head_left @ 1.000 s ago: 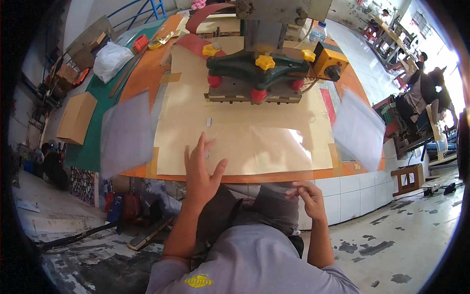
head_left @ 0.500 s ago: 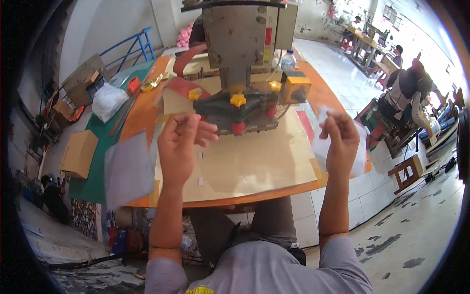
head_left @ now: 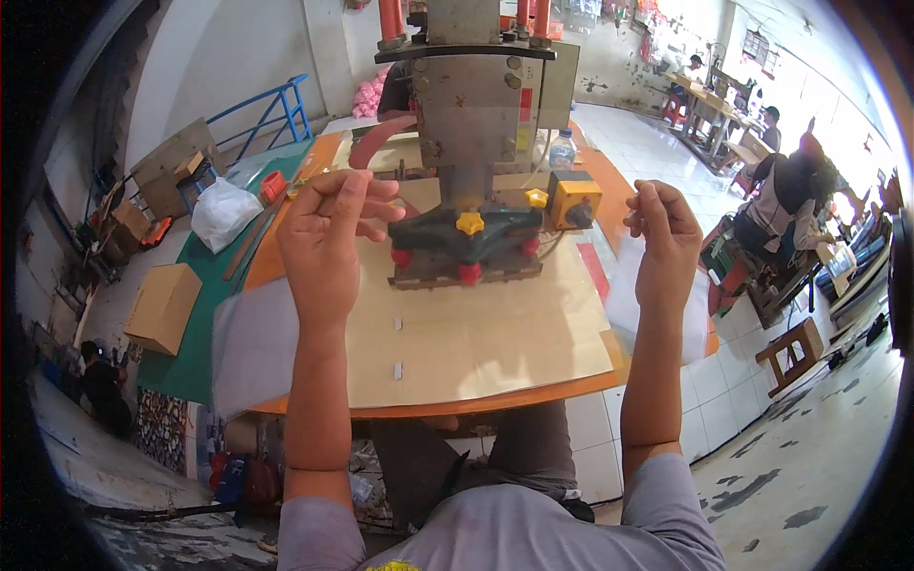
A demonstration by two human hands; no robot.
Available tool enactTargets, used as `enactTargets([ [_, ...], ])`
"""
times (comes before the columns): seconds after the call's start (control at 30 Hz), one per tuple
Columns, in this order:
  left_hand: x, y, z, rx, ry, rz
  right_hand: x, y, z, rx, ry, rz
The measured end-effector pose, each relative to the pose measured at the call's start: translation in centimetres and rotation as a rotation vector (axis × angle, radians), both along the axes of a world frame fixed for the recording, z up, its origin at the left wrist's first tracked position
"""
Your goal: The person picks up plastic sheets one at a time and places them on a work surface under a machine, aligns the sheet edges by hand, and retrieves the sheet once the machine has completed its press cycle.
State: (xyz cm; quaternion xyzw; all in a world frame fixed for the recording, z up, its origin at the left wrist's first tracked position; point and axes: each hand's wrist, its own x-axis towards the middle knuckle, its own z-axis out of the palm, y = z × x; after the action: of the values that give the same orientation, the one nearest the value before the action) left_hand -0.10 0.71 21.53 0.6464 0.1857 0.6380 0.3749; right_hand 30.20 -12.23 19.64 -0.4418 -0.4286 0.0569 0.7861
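My left hand point(head_left: 328, 224) is raised left of the press head point(head_left: 468, 233), thumb and forefinger together, other fingers loosely spread. My right hand point(head_left: 664, 224) is lifted on the right side, fingertips pinched together. A faint haze lies over the machine between the hands; whether a clear sheet is held there I cannot make out. The press head is dark green with yellow star knobs and red feet, above a beige board point(head_left: 476, 347). Translucent sheets point(head_left: 252, 347) lie beside my left forearm, and more pale sheets point(head_left: 633, 295) lie behind my right wrist.
A yellow switch box point(head_left: 575, 198) and a water bottle point(head_left: 563, 150) stand right of the press. On the green left surface are a cardboard box point(head_left: 164, 306), a white plastic bag point(head_left: 224, 214) and a red container point(head_left: 273, 186). Another person point(head_left: 790, 186) works at the right.
Both hands have risen and moved away from me. The whitish bit at my right fingertips no longer shows. The view has tilted, showing more of the upper press.
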Motion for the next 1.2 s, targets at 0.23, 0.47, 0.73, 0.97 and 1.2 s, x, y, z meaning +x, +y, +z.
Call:
enactTargets([
  [0.23, 0.8, 0.1, -0.4, -0.001, 0.036, -0.002, 1.6, 0.1, -0.8, -0.034, 0.015, -0.008],
  [0.47, 1.4, 0.9, -1.7, -0.029, 0.038, -0.045, 1.6, -1.1, -1.7, -0.045, 0.006, -0.06],
  [0.73, 1.9, 1.9, -2.4, -0.105, 0.032, -0.049, 1.5, -1.5, -1.7, -0.047, 0.009, -0.077],
  [0.97, 2.0, 2.2, -2.9, -0.099, 0.039, -0.032, 1.1, -1.6, -1.5, -0.041, -0.02, -0.084],
  [1.2, 2.1, 2.2, -3.1, -0.104, 0.036, -0.023, 1.0, -1.7, -1.6, -0.028, -0.022, -0.064],
])
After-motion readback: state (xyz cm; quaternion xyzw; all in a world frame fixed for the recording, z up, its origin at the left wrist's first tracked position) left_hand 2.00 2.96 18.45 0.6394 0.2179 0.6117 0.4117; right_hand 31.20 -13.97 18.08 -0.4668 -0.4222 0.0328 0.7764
